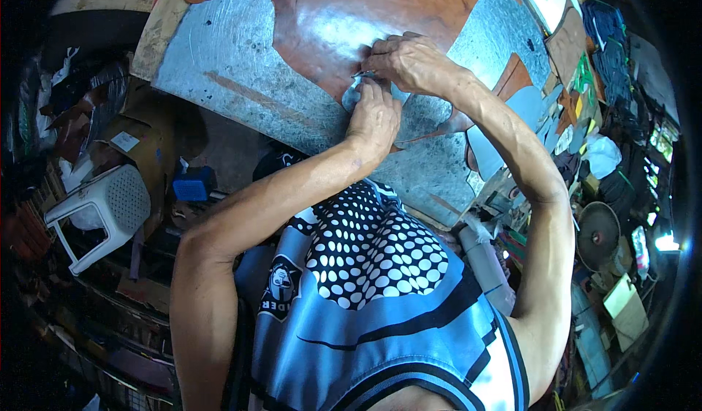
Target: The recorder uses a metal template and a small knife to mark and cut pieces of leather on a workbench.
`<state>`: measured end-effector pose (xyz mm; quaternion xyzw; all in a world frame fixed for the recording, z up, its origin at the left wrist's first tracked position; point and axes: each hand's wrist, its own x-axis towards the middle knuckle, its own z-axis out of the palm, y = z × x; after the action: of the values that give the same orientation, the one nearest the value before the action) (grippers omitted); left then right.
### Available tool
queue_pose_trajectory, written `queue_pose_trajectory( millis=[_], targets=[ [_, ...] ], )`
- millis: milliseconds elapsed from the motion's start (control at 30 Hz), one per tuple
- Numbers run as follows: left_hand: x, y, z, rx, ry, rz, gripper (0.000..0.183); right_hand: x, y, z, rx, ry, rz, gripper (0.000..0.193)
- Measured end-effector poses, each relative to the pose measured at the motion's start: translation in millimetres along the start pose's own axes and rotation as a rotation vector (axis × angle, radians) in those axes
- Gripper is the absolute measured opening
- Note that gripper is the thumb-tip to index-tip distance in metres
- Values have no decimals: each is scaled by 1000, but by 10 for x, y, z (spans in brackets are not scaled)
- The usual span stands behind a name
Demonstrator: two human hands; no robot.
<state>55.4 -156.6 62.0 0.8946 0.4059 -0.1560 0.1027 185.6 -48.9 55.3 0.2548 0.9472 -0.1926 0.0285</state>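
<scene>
A large brown leather hide (322, 27) lies over the scratched grey metal sheet (219, 63) on the worktable. At the hide's near edge is a small, pale grey, rounded flat piece (352, 98). My left hand (375, 118) rests its outstretched fingertips on that piece and the leather beside it. Just beyond and to the right, my right hand (411, 62) is closed, its fingers bent down near the piece's far edge. A thin dark sliver shows below its fingertips, but what it holds is hidden.
Brown leather offcuts (514, 76) and grey flat pieces (528, 105) lie on the right. A white plastic stool (121, 202), a cardboard box (150, 144) and a blue box-shaped object (194, 184) stand at the lower left. A round fan (598, 235) is at the far right.
</scene>
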Motion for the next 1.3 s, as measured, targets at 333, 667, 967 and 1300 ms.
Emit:
queue_pose_trajectory(
  millis=[333,667,967,1300],
  targets=[
    [6,-2,45,39,70,-49,25,-74,68,-52,-71,-19,55,30],
    [9,-26,52,28,18,-34,26,-211,258,-159,52,-63,215,26],
    [19,-17,101,4,25,-33,25,-330,256,-185,75,-54,358,27],
    [26,-31,39,17,-18,-28,25,-436,279,-64,1,32,383,26]
  ],
)
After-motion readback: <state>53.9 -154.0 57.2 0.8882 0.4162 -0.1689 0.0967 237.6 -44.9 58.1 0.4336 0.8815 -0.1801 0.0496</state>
